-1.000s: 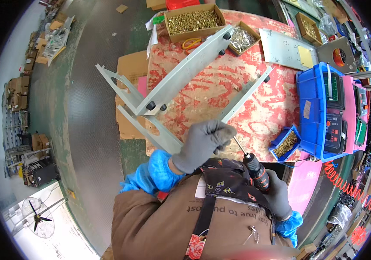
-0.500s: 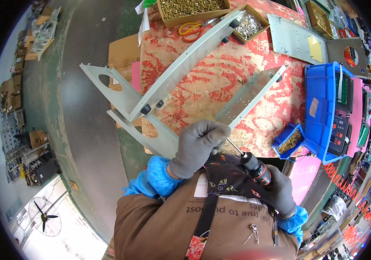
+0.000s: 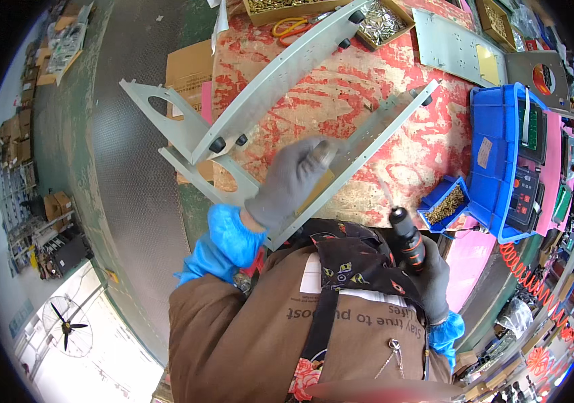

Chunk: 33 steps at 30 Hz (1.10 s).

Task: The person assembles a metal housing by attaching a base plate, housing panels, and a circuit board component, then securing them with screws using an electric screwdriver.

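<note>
My gloved right hand (image 3: pixel 435 282) is wrapped around a black cordless screwdriver (image 3: pixel 408 242). Its long bit points away from me and is blurred, close to the small blue bin (image 3: pixel 444 207) of brass-coloured screws. My gloved left hand (image 3: pixel 292 176) is closed over the near grey metal channel (image 3: pixel 367 153), thumb against curled fingers; whatever is inside them is hidden. This channel has black feet near its far end and rests slanting on the table. To the left, a second grey channel (image 3: pixel 280 77) with black feet is joined to angled end plates (image 3: pixel 159 111) with round cutouts.
Behind are a cardboard box of silver pins (image 3: pixel 382 25), orange-handled scissors (image 3: pixel 290 28) and a tray of brass parts (image 3: pixel 287 8). A large blue crate (image 3: pixel 485 161) stands on the right, near a flat perforated panel (image 3: pixel 458 47). Red coiled hoses (image 3: pixel 529 279) hang beyond it.
My left hand has moved up and away from the screwdriver bit, onto the near channel. The screwdriver has turned from pointing left to pointing forward. The near channel has shifted toward me.
</note>
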Available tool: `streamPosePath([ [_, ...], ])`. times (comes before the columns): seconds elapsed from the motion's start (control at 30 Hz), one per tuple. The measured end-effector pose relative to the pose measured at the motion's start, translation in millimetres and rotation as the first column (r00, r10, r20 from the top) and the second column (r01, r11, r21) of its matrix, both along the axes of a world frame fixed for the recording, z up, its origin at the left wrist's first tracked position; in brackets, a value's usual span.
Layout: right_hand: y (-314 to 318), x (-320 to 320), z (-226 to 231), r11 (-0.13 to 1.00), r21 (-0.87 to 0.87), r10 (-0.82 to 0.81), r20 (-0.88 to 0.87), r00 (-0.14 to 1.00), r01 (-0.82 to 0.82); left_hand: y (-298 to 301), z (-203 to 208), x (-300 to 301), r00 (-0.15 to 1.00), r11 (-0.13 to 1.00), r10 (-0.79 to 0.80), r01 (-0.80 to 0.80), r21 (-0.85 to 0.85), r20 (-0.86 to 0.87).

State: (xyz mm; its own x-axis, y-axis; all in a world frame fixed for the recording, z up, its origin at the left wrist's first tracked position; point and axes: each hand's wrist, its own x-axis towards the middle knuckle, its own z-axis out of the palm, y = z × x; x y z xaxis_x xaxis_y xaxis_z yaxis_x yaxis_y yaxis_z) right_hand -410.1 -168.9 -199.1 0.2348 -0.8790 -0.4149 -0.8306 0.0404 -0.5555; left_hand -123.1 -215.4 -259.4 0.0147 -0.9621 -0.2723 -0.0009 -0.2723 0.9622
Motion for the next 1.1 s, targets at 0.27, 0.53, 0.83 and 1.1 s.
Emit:
streamPosePath([
  [0.27,35.8,-36.0,-30.3,0.95,0.067,-0.309,0.069,0.948,0.305,-6.9,-10.9,-16.7,0.683,0.921,-0.374,0.352,0.167,0.628],
  [0.53,52.8,-44.5,-49.8,0.931,0.072,-0.364,0.123,0.923,0.357,-6.5,-19.0,-50.1,0.778,0.95,-0.292,0.303,0.075,0.556],
  [0.83,51.3,-46.9,-45.3,0.888,0.092,-0.46,0.108,0.882,0.452,-89.2,-51.9,-29.6,0.636,0.917,-0.327,0.393,0.071,0.699],
  [1.1,56.5,-38.9,-42.0,0.875,0.102,-0.478,0.037,0.878,0.473,-156.4,-170.6,-61.8,-0.001,0.795,-0.109,0.6,0.088,0.994],
])
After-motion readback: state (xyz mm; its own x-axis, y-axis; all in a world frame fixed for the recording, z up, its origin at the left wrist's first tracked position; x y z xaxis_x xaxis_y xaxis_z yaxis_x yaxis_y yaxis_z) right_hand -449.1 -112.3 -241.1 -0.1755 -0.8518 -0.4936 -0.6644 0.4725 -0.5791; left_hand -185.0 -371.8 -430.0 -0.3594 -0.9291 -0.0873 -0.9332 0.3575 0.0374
